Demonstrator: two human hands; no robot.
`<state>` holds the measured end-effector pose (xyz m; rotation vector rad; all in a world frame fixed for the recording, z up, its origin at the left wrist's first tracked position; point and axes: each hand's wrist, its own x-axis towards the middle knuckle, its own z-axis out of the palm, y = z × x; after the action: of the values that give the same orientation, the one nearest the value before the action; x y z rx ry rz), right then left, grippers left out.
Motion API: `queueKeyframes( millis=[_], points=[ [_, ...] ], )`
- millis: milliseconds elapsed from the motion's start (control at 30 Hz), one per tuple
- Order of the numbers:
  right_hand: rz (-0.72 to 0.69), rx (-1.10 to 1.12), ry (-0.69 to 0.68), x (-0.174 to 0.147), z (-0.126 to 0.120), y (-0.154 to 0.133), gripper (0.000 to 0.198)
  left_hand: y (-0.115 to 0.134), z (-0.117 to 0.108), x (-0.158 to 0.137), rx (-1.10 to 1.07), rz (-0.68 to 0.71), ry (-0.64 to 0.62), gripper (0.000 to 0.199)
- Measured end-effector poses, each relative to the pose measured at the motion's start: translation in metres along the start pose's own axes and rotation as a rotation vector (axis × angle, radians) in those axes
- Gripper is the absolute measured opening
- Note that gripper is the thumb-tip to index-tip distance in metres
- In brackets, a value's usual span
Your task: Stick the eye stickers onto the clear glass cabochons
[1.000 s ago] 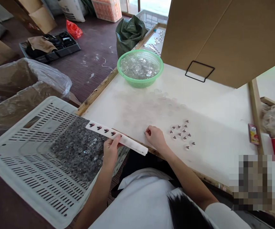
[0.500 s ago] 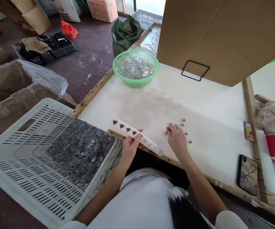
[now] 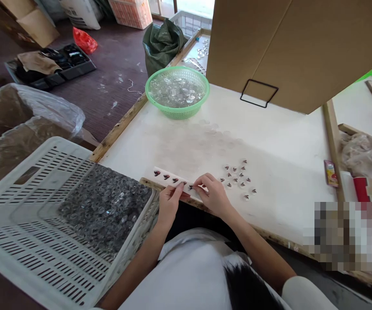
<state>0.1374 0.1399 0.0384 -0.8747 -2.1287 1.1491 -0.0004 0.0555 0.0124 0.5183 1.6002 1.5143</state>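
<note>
Right hand (image 3: 217, 196) has moved from the discs (image 3: 235, 180) to the strip (image 3: 170, 178) | left hand (image 3: 169, 204) pinches the strip by the table (image 3: 282, 189) edge | right fingertips are at it, whether gripping I can't tell | both hands now meet there

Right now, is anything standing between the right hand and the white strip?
Nothing visible does: the right hand has its fingertips at the white strip, beside the left hand, which grips it. The small printed pieces lie off to the right, and the green basket stands farther back.
</note>
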Motion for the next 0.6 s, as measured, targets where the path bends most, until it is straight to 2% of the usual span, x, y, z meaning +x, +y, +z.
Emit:
queueKeyframes(
  millis=[67,133,233,300,400,600],
  points=[
    [-0.004,0.05,0.039,0.006,-0.004,0.004,0.008,-0.002,0.001,0.003,-0.007,-0.01,0.019,0.027],
    [0.066,0.116,0.123,0.018,-0.015,0.019,0.006,-0.004,0.0,0.006,0.009,-0.007,0.045,0.027],
    [0.312,0.13,0.335,0.046,-0.045,0.059,0.016,-0.005,-0.004,0.009,-0.005,-0.03,0.059,0.028],
    [0.472,0.086,0.406,0.064,-0.066,0.087,0.024,-0.005,-0.007,0.011,-0.038,-0.058,0.049,0.029],
    [0.544,0.014,0.379,0.082,-0.084,0.112,0.028,-0.006,-0.01,0.013,-0.055,-0.092,0.06,0.035],
    [0.6,-0.078,0.297,0.091,-0.081,0.126,0.024,-0.006,-0.01,0.016,-0.047,-0.119,0.07,0.041]
  ],
)
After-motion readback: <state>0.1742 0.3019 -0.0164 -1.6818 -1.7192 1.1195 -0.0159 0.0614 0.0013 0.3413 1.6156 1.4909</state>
